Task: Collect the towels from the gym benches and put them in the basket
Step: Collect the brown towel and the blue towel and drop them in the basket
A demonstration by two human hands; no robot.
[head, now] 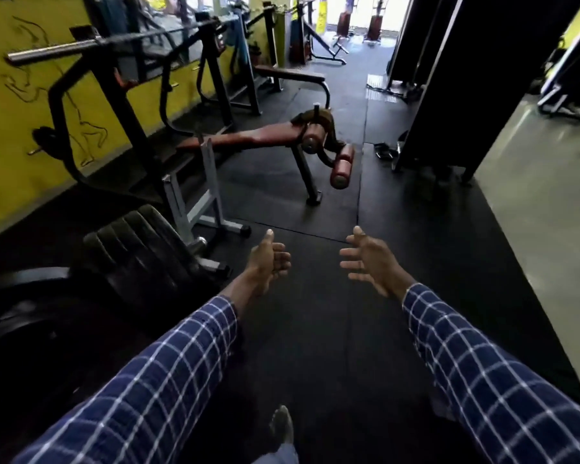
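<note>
A person stands in a gym aisle, both arms stretched forward in blue checked sleeves. The left hand (268, 259) is empty, thumb up and fingers loosely curled inward. The right hand (370, 259) is empty too, its fingers spread apart, palm turned toward the left hand.

No towel lies within reach, and no basket is in view. The only likely towel is a blue cloth (240, 38), far ahead of the fingers and to their left, hanging long-side down from a rack by the yellow wall (0, 105); it is too small and blurred to be sure. Since it lies to the left, the left hand looks the nearer one.

Between the fingers and that cloth, a reddish-brown bench (248, 137) slopes with its long axis running left to right, roller pads at its right end; its top looks bare. Just left of the left hand is a black padded seat (138, 242), also bare. A second bench (292, 73) stands farther ahead.

The floor (332, 329) is black rubber matting, open straight ahead. Judging from this, walking forward comes before any grasp.
</note>
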